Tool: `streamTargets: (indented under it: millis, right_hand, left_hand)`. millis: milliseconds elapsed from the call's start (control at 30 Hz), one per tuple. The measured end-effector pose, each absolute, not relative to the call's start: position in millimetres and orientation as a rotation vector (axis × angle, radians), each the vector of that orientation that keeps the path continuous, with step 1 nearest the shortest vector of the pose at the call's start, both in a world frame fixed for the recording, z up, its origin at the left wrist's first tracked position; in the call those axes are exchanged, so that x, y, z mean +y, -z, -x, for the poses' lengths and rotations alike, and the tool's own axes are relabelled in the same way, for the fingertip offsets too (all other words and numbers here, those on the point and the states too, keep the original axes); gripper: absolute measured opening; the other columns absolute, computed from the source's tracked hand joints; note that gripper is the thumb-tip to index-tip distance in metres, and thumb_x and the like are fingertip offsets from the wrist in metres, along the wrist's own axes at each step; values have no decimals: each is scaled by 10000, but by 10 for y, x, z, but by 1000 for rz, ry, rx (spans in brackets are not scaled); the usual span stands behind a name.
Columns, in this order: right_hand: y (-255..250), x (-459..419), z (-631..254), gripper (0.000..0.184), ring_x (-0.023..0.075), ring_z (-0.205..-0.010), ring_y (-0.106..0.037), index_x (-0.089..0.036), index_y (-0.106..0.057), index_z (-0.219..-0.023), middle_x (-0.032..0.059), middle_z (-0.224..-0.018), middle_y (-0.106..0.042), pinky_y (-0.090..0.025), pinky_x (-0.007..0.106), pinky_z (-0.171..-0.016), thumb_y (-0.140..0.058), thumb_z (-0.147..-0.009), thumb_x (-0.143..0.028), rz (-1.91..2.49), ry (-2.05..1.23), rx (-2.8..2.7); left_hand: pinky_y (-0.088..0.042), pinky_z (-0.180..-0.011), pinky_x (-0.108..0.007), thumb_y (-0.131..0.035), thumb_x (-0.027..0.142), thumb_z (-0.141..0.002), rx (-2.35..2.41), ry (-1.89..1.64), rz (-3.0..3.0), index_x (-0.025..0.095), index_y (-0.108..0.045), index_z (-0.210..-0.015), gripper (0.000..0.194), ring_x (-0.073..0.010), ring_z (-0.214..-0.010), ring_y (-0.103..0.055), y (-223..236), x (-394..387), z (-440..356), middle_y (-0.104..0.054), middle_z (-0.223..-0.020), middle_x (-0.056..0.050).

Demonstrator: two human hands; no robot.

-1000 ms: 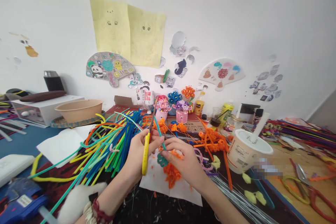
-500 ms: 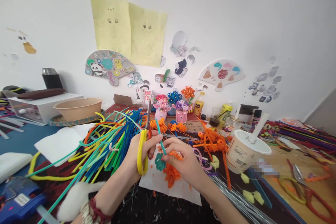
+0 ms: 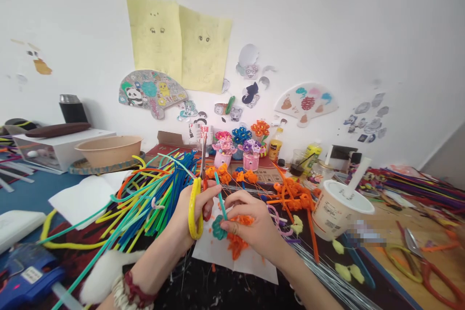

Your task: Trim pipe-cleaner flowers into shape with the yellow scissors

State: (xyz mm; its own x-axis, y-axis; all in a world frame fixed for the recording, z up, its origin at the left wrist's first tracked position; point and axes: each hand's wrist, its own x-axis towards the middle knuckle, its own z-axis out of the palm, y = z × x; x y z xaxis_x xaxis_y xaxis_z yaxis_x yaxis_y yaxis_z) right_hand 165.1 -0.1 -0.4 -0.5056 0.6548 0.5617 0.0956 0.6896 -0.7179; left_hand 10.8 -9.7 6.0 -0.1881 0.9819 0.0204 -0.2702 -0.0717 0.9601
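Observation:
My left hand (image 3: pixel 192 206) is closed around a pair of scissors (image 3: pixel 196 208) with yellow and red handles, blades pointing up and away. Between the thumb and fingers of my right hand (image 3: pixel 250 218) is a teal pipe cleaner (image 3: pixel 220 189), its straight end standing up and its lower end coiled into a scalloped, flower-like shape (image 3: pixel 220 227). The left fingertips are close beside the straight end; whether they touch it I cannot tell. Beneath the hands, orange fuzzy trimmings (image 3: pixel 240 244) lie on a white paper sheet (image 3: pixel 254 269).
Left of my hands lies a heap of coloured pipe cleaners (image 3: pixel 163 193), with a blue glue gun (image 3: pixel 29 271) nearer me. On the right are a lidded cup with a straw (image 3: pixel 332 213), metal wires (image 3: pixel 327 276) and another pair of scissors (image 3: pixel 417 252). Small flower pots (image 3: pixel 249 161) stand behind.
The scissors have swung more upright and moved slightly left in my left hand, away from the teal stem. My right hand still holds the teal piece, lowered slightly, with its coil turned left.

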Motion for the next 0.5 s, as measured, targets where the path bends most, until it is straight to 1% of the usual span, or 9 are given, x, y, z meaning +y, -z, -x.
streamTargets:
  millis: [133, 233, 333, 500]
  right_hand:
    - [11, 12, -1645, 205, 186, -829, -615, -201, -700, -712, 50, -871, -642, -478, 323, -787, -732, -736, -402, 566, -883, -1966]
    - [30, 29, -1640, 234, 179, -822, -616, -192, -694, -764, 55, -873, -652, -490, 314, -781, -681, -778, -425, 578, -1015, -1936]
    - [40, 45, -1643, 274, 172, -795, -603, -183, -680, -759, 46, -822, -647, -493, 301, -749, -641, -805, -451, 599, -1141, -1913]
    - [74, 76, -1656, 280, 155, -730, -575, -175, -645, -708, 20, -748, -619, -483, 286, -704, -698, -748, -447, 608, -1227, -1850]
  left_hand:
    - [-230, -361, -191, -729, 423, -661, 1110, -1492, -962, 197, -531, -755, 314, -62, -309, -314, -44, -90, -115, -372, -325, 129]
    - [-217, -367, -187, -738, 419, -656, 1121, -1494, -987, 197, -534, -759, 319, -55, -309, -318, -38, -95, -121, -382, -328, 128]
    - [-220, -367, -187, -747, 412, -645, 1126, -1482, -1000, 194, -549, -778, 323, -56, -309, -322, -42, -108, -140, -401, -335, 123]
    - [-226, -377, -188, -738, 399, -656, 1130, -1479, -1006, 190, -555, -766, 299, -52, -315, -327, -62, -123, -160, -424, -347, 115]
